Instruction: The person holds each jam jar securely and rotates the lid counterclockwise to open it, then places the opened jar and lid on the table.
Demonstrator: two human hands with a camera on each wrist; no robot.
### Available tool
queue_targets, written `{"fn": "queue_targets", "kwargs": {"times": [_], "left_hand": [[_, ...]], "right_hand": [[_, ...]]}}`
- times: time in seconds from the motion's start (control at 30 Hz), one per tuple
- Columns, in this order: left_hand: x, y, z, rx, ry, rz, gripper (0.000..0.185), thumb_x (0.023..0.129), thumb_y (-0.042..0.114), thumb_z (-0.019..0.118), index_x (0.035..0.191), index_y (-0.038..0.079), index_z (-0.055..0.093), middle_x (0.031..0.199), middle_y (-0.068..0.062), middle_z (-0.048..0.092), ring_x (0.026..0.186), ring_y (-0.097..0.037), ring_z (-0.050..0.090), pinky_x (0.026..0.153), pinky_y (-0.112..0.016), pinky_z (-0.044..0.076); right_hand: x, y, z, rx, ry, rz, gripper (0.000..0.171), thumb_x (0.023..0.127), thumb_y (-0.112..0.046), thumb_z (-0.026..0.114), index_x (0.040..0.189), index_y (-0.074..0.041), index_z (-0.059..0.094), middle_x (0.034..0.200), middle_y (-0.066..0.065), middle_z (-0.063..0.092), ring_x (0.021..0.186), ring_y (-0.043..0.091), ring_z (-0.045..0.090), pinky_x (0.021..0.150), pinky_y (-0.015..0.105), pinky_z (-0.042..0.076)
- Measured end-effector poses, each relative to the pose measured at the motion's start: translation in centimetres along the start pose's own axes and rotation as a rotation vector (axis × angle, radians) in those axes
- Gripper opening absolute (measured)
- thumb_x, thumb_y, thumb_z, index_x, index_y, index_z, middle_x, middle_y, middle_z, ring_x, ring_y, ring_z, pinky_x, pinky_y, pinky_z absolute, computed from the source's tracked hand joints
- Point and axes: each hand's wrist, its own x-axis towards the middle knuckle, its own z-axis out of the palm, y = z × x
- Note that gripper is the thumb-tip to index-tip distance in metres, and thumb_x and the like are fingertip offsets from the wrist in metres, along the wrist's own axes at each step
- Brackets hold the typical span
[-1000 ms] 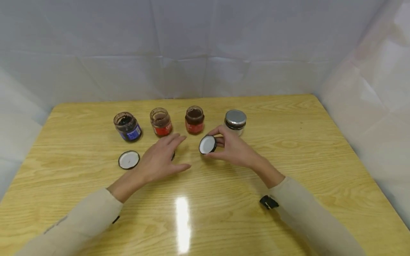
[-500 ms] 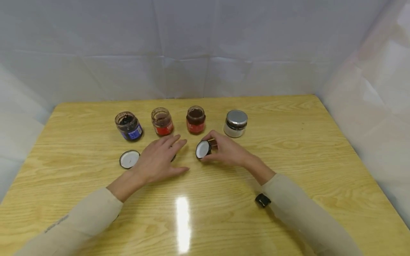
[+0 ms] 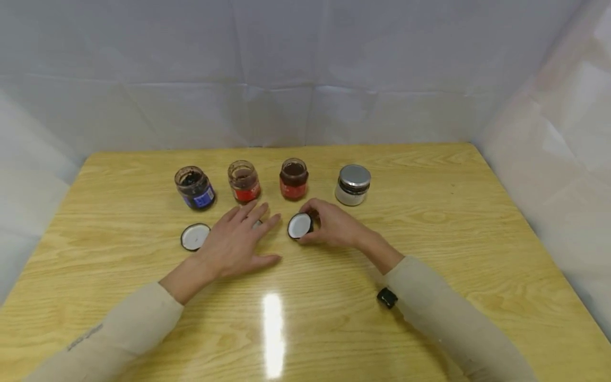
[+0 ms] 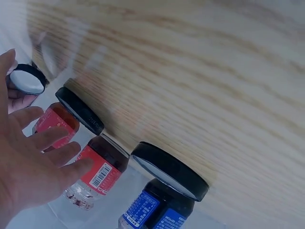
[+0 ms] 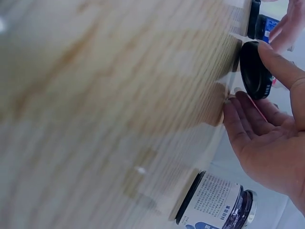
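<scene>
Head view: four small jars stand in a row across a wooden table (image 3: pixel 429 223). From left to right, a blue-labelled jar (image 3: pixel 194 187) with dark contents, a red-labelled jar (image 3: pixel 244 181) that looks nearly empty with reddish smears, a second red-labelled jar (image 3: pixel 293 179) with dark brown contents, and a white-labelled jar (image 3: pixel 352 184) closed with a silver lid. The first three are open.

Compared with a second ago, the right hand (image 3: pixel 331 228) has moved down and left, carrying its black lid (image 3: pixel 299 225) from beside the silver-topped jar to the table in front of the third jar.

That lid sits tilted, white inside facing left, pinched between the right thumb and curled fingers. The left hand (image 3: pixel 234 241) lies spread with straight fingers over a second lid (image 4: pixel 80 110), just beside. A third lid (image 3: pixel 195 236) lies white side up left of it.
</scene>
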Motion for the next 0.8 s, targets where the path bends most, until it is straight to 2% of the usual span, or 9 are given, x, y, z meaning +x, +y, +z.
{"fn": "queue_targets", "kwargs": {"times": [0.2, 0.43, 0.57, 0.8], "left_hand": [[-0.33, -0.05, 0.36, 0.026, 0.008, -0.007, 0.08, 0.084, 0.069, 0.05, 0.145, 0.018, 0.042, 0.148, -0.017, 0.036, 0.138, -0.037, 0.025, 0.107, -0.054, 0.024], [-0.56, -0.07, 0.42, 0.01, -0.002, -0.033, 0.081, 0.084, 0.07, 0.049, 0.146, 0.018, 0.041, 0.149, -0.018, 0.034, 0.138, -0.038, 0.024, 0.107, -0.055, 0.025], [-0.61, -0.12, 0.39, 0.006, -0.004, -0.038, 0.08, 0.085, 0.069, 0.048, 0.146, 0.017, 0.041, 0.149, -0.018, 0.034, 0.137, -0.038, 0.026, 0.107, -0.054, 0.025], [-0.55, -0.09, 0.37, 0.01, 0.032, -0.035, 0.078, 0.086, 0.066, 0.049, 0.145, 0.014, 0.042, 0.147, -0.018, 0.037, 0.135, -0.038, 0.03, 0.106, -0.054, 0.027]], "right_hand": [[0.35, 0.08, 0.21, -0.08, -0.009, -0.023, 0.055, 0.076, -0.02, 0.082, 0.119, 0.001, 0.056, 0.112, 0.008, 0.059, 0.104, 0.018, 0.054, 0.094, 0.031, 0.042], [0.52, 0.15, 0.44, -0.164, -0.005, -0.054, 0.056, 0.075, -0.018, 0.083, 0.12, 0.002, 0.056, 0.113, 0.011, 0.058, 0.105, 0.021, 0.053, 0.094, 0.033, 0.041], [0.47, 0.36, 0.45, -0.165, -0.006, -0.034, 0.056, 0.075, -0.02, 0.083, 0.121, 0.0, 0.056, 0.115, 0.011, 0.056, 0.106, 0.021, 0.051, 0.095, 0.033, 0.04], [0.55, 0.59, 0.47, -0.178, -0.01, -0.024, 0.057, 0.074, -0.028, 0.083, 0.119, -0.004, 0.058, 0.116, 0.009, 0.054, 0.109, 0.02, 0.049, 0.097, 0.033, 0.038]]}}
